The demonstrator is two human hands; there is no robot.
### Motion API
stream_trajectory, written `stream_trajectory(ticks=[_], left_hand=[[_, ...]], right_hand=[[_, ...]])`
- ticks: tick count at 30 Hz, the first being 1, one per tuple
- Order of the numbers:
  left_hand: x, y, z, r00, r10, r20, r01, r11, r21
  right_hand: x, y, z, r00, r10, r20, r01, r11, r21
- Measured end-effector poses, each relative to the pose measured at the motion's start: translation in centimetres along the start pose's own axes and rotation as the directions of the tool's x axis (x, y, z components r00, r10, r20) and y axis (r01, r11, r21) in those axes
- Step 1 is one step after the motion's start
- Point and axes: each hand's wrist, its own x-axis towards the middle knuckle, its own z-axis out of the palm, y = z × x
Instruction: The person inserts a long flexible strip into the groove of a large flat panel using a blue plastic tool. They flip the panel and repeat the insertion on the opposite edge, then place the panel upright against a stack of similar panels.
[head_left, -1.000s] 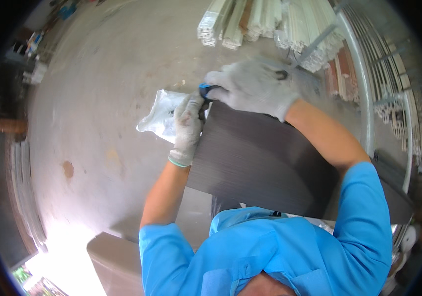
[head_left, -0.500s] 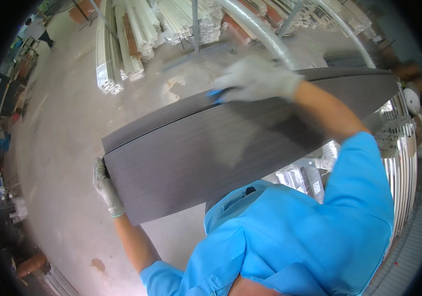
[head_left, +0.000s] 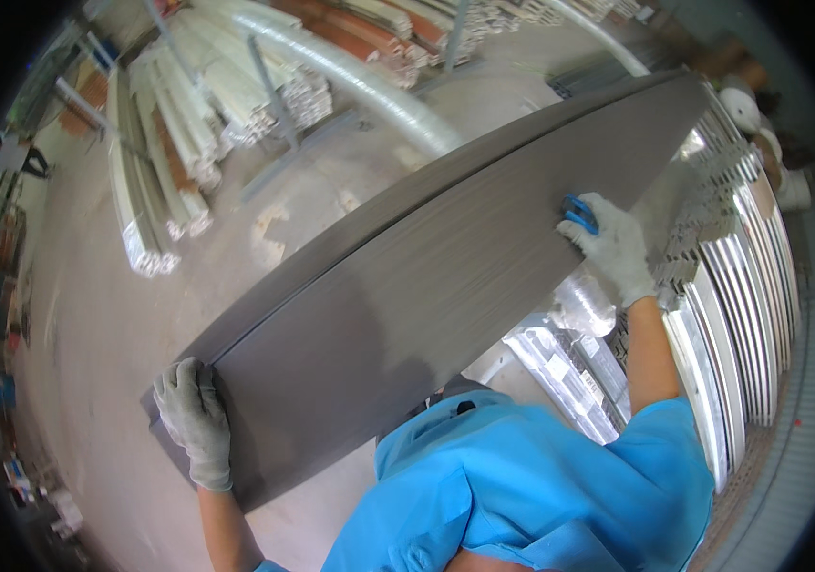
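Observation:
I carry a long dark grey panel [head_left: 426, 276] with a wood-like grain, held tilted across my front. My left hand [head_left: 196, 421], in a grey work glove, grips its lower left end. My right hand [head_left: 613, 246], also gloved, presses on the panel's right side and keeps a small blue tool [head_left: 580, 212] under its fingers. The panel runs from lower left up to the upper right.
Concrete floor [head_left: 140, 315] lies below. Stacks of pale profiles [head_left: 150, 181] and a long white pipe [head_left: 350, 76] lie at the back. Racks of white and silver slats [head_left: 741, 286] stand at the right, with wrapped bundles [head_left: 569, 362] beneath the panel.
The panel has swung up and further right. My left hand went from the plastic bag to the panel's lower left end; my right hand slid to the right side.

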Motion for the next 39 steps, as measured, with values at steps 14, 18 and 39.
stream_trajectory(ticks=[14,18,39], left_hand=[[16.7,22.6,13.1,0.928,0.327,0.18,-0.212,0.858,-0.467],[21.2,30.4,17.1,0.906,0.402,0.133,-0.297,0.827,-0.478],[25.9,37.4,19.5,0.856,0.498,0.136,-0.35,0.754,-0.555]], right_hand=[[-0.6,3.1,4.1,0.948,-0.154,-0.28,0.131,0.986,-0.099],[-0.5,2.9,3.9,0.939,-0.146,-0.311,0.132,0.989,-0.066],[8.2,20.3,0.9,0.924,0.184,-0.335,-0.262,0.943,-0.203]])
